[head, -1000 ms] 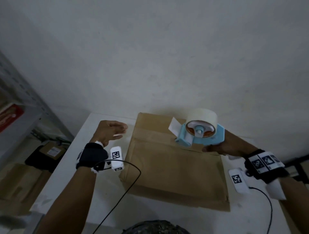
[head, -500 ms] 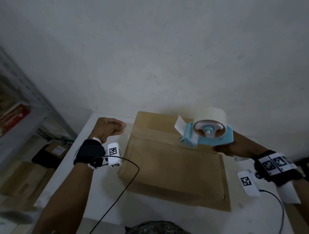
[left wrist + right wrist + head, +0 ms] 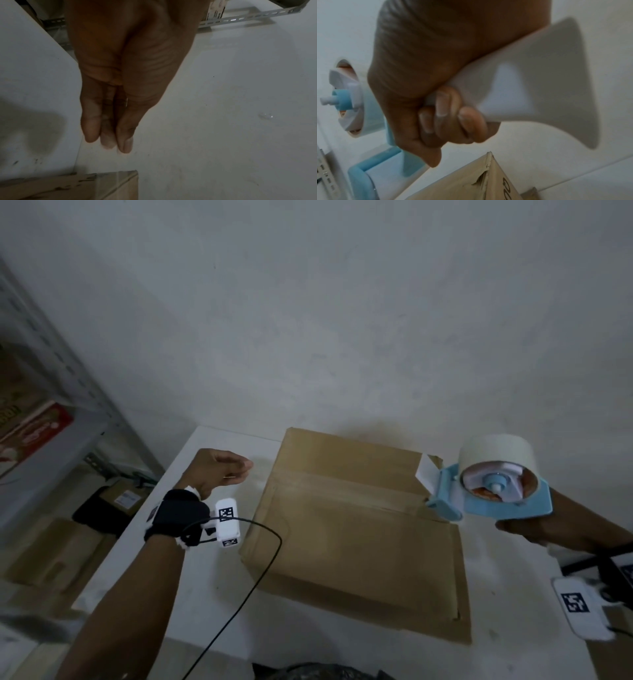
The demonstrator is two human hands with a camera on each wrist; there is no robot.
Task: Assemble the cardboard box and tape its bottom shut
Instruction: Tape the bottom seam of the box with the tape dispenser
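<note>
A flattened brown cardboard box lies on the white table, with a taped seam across its far part. My right hand grips the white handle of a blue tape dispenser carrying a white tape roll, held in the air past the box's right far corner. In the right wrist view my fingers curl round the dispenser handle above a box corner. My left hand hovers left of the box and holds nothing. Its fingers lie straight and together above another box corner.
A black cable runs from my left wrist across the table. A metal shelf with a red packet stands at the left. Cardboard boxes sit on the floor below it. A plain wall rises behind the table.
My right hand has carried the tape dispenser rightward, from over the box's far edge to beyond its right corner. My left hand has stayed left of the box.
</note>
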